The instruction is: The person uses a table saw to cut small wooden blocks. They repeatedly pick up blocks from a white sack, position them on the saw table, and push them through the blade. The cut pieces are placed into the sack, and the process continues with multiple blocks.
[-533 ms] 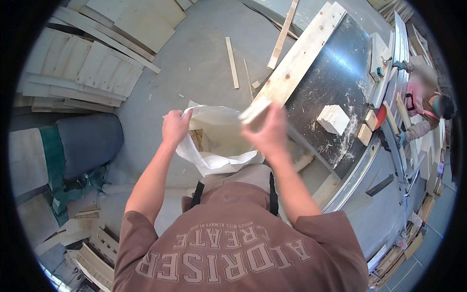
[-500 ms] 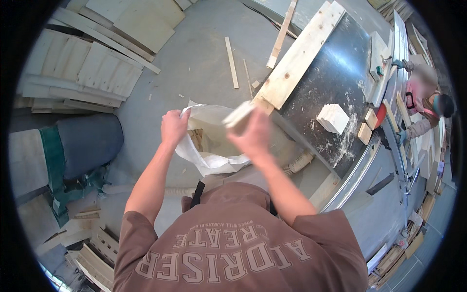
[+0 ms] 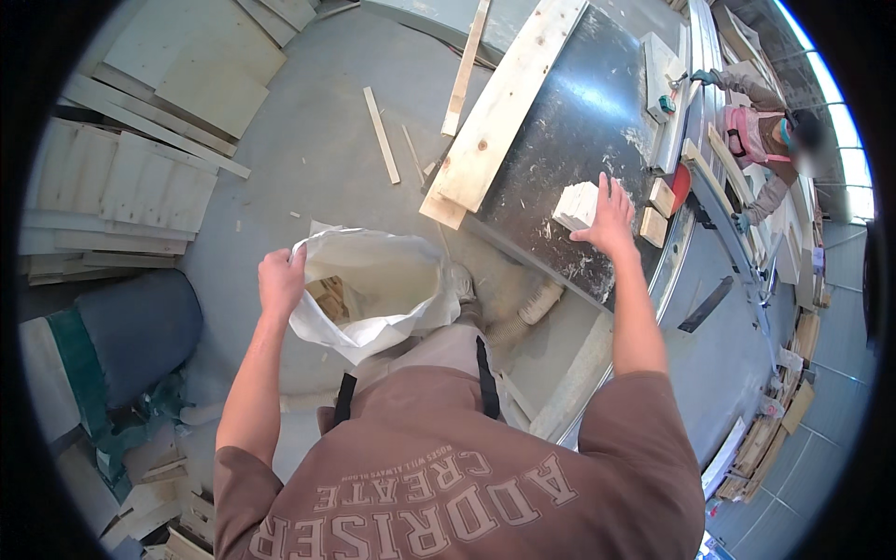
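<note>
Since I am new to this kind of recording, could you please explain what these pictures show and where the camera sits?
There is no robot here, only a person's two bare hands. The camera is worn on the head and looks down; its wide lens bends straight edges. The left hand grips the rim of a white bag with bits of wood inside. The right hand is open beside a small wooden stack on a dark table; whether it touches is unclear. A long board lies along the table's edge.
</note>
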`<state>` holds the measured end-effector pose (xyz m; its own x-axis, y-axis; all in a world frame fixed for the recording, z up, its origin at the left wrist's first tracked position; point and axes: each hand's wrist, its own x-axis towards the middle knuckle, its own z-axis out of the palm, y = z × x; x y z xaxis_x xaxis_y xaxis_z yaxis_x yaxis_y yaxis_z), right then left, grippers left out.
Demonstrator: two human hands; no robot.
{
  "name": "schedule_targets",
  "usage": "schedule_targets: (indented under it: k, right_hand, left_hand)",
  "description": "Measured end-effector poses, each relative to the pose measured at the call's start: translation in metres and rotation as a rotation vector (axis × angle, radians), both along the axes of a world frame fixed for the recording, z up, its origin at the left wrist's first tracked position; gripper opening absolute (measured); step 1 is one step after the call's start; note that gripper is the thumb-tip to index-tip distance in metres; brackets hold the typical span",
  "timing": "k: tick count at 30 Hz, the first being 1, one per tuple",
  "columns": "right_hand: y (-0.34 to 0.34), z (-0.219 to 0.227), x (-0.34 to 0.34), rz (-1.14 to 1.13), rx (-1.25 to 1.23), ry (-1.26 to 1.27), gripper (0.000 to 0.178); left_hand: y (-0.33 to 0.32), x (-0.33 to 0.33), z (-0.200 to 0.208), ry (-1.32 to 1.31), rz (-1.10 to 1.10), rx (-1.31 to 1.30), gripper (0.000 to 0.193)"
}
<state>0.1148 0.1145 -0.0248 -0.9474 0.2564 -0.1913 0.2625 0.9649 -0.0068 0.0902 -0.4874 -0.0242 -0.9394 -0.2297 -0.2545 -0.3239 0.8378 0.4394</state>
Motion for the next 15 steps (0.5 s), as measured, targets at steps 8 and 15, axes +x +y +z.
schedule_targets:
  k: [8, 15]
  right_hand:
    - [0.000, -0.007, -0.017, -0.053, -0.194, 0.113, 0.106]
    - [-0.228, 0.004, 0.009, 0.184, -0.599, 0.228, 0.105]
  left_hand:
    - [-0.006, 0.001, -0.010, 0.057, -0.077, -0.024, 0.053]
    - [0.002, 0.002, 0.011, -0.025, 0.014, -0.017, 0.052]
